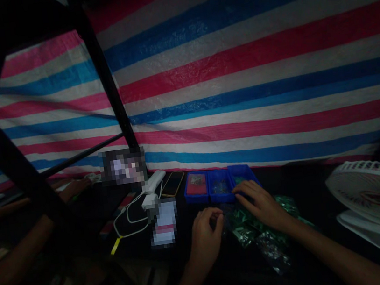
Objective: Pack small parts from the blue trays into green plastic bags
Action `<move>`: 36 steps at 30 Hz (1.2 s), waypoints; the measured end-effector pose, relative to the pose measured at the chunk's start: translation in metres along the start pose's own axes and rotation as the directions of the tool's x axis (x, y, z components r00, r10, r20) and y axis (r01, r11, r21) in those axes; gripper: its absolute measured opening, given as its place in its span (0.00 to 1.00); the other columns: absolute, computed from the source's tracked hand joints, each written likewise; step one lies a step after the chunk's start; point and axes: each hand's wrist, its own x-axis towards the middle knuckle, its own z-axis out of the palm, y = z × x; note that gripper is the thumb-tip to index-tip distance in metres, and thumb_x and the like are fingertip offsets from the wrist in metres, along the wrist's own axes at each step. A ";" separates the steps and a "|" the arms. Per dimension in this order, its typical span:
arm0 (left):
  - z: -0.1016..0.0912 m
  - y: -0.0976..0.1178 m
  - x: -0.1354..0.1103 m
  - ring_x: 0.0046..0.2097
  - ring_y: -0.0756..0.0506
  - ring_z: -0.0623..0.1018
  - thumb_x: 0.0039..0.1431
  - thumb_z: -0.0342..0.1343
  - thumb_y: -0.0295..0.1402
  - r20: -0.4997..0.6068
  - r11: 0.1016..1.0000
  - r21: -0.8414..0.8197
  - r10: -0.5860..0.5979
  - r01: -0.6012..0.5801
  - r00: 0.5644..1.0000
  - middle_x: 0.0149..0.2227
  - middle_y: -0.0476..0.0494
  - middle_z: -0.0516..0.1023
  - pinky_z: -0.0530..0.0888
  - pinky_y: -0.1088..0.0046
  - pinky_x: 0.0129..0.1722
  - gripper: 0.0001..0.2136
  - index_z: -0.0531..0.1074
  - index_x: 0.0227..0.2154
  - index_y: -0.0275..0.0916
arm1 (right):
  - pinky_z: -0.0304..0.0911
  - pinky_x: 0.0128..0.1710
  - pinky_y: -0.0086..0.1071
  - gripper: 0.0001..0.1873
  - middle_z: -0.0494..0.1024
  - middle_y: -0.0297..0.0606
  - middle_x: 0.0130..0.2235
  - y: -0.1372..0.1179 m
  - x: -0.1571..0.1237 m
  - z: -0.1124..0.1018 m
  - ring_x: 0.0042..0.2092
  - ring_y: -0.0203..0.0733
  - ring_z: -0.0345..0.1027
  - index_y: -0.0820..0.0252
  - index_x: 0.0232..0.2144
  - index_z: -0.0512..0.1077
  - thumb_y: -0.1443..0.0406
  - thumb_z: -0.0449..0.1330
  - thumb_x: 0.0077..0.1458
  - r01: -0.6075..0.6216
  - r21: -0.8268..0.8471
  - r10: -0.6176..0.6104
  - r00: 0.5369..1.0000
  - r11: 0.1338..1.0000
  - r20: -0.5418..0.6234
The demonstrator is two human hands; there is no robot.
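Note:
My left hand (206, 234) is closed in a pinch in front of the blue bins. What it grips, if anything, is too dark to make out; a dim, clear plastic bag (227, 219) lies right at its fingertips. Over the front of the right blue bin (245, 171) reaches my right hand (264, 205), its thumb and forefinger apart and nothing visible between them. Small metallic pieces (220, 187) lie in the middle bin. The left bin holds a red block or packet (196, 186) with small pieces on top. Shiny green packets (243, 229) spread beneath my right forearm.
A clear bag of small parts (274, 251) lies nearest me. On the right is a white fan (377, 196). A phone (173, 184), white power strip (155, 181) and cable (128, 217) are left of the bins. Another person's arm (24, 250) shows beyond a dark post (11, 158).

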 end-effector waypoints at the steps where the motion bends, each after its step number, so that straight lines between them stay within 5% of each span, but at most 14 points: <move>1: 0.000 -0.001 0.000 0.45 0.41 0.80 0.67 0.56 0.31 0.002 1.000 0.009 0.001 -0.001 1.000 0.42 0.45 0.83 0.73 0.64 0.49 0.08 0.80 0.42 0.44 | 0.65 0.51 0.42 0.10 0.79 0.42 0.45 -0.003 -0.001 -0.001 0.49 0.49 0.72 0.54 0.46 0.75 0.62 0.53 0.73 0.030 0.029 -0.031 0.998 0.999 0.061; 5: 0.001 0.000 0.000 0.46 0.41 0.80 0.67 0.56 0.31 0.012 0.999 0.042 -0.011 0.010 1.000 0.42 0.45 0.84 0.73 0.63 0.49 0.07 0.79 0.42 0.44 | 0.66 0.47 0.37 0.11 0.78 0.39 0.41 -0.007 -0.005 0.002 0.45 0.45 0.72 0.55 0.40 0.75 0.59 0.55 0.73 0.113 0.058 -0.126 0.947 0.992 0.296; 10: 0.002 0.000 0.000 0.46 0.41 0.80 0.66 0.56 0.30 0.005 0.995 0.096 -0.011 0.011 1.000 0.42 0.46 0.84 0.72 0.63 0.49 0.07 0.79 0.41 0.44 | 0.65 0.49 0.38 0.10 0.78 0.39 0.45 -0.005 -0.006 0.004 0.49 0.47 0.71 0.55 0.44 0.75 0.56 0.64 0.67 0.087 0.019 -0.088 0.917 0.996 0.389; 18: 0.000 0.002 0.000 0.46 0.40 0.79 0.67 0.55 0.31 0.021 0.993 0.115 -0.005 0.002 1.000 0.42 0.46 0.83 0.71 0.62 0.48 0.07 0.79 0.41 0.45 | 0.65 0.49 0.38 0.16 0.77 0.37 0.45 -0.011 -0.005 0.000 0.49 0.49 0.70 0.54 0.44 0.72 0.59 0.72 0.57 -0.005 0.011 0.000 0.903 1.000 0.430; 22: -0.001 0.003 0.000 0.47 0.40 0.79 0.68 0.54 0.32 0.029 0.993 0.122 -0.005 0.001 1.000 0.42 0.46 0.83 0.70 0.62 0.49 0.08 0.79 0.41 0.45 | 0.65 0.49 0.38 0.06 0.77 0.38 0.43 -0.012 -0.005 0.001 0.47 0.47 0.71 0.55 0.42 0.72 0.59 0.61 0.68 0.026 0.006 -0.026 0.914 1.000 0.405; 26: -0.002 0.004 0.000 0.48 0.40 0.78 0.68 0.54 0.33 0.034 0.993 0.120 -0.005 0.001 0.999 0.43 0.46 0.83 0.70 0.62 0.50 0.08 0.79 0.41 0.45 | 0.65 0.46 0.37 0.13 0.76 0.40 0.40 -0.008 -0.005 0.003 0.44 0.45 0.71 0.56 0.39 0.72 0.61 0.50 0.74 0.073 -0.005 -0.066 0.930 0.997 0.362; 32: -0.002 0.005 0.000 0.47 0.40 0.78 0.68 0.54 0.32 0.038 0.993 0.116 -0.001 -0.003 0.999 0.42 0.46 0.83 0.69 0.62 0.49 0.08 0.79 0.41 0.45 | 0.64 0.45 0.36 0.11 0.76 0.37 0.41 -0.009 -0.006 0.003 0.45 0.46 0.70 0.56 0.39 0.71 0.56 0.66 0.64 0.073 0.018 -0.074 0.921 0.997 0.383; 36: -0.003 0.005 0.000 0.47 0.40 0.78 0.68 0.54 0.32 0.042 0.995 0.104 0.002 -0.006 0.999 0.42 0.45 0.83 0.69 0.62 0.49 0.08 0.79 0.41 0.45 | 0.64 0.45 0.36 0.06 0.76 0.37 0.40 -0.012 -0.005 0.002 0.44 0.45 0.70 0.56 0.37 0.71 0.62 0.60 0.69 0.093 0.011 -0.090 0.918 0.996 0.386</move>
